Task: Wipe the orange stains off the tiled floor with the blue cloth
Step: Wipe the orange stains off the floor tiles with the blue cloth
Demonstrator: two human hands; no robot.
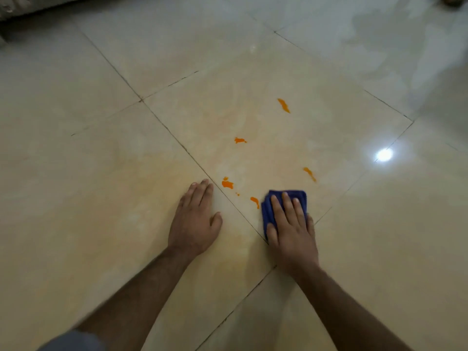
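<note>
Several orange stains mark one beige floor tile (329, 138): a far streak (283, 105), a middle blot (239, 140), a right streak (309, 173), a left blot (227, 183) and a small smear (255, 201) just left of the cloth. A folded blue cloth (279, 195) lies flat on the tile under my right hand (291, 229), whose palm and fingers press down on it. My left hand (195, 219) rests flat on the neighbouring tile, fingers together, holding nothing, a little left of the left blot.
Dark grout lines run diagonally between the glossy tiles. A bright lamp reflection (384, 154) glares at the right. A wet-looking patch (385, 29) shows far right. A pale furniture edge (15, 11) sits at the top left corner.
</note>
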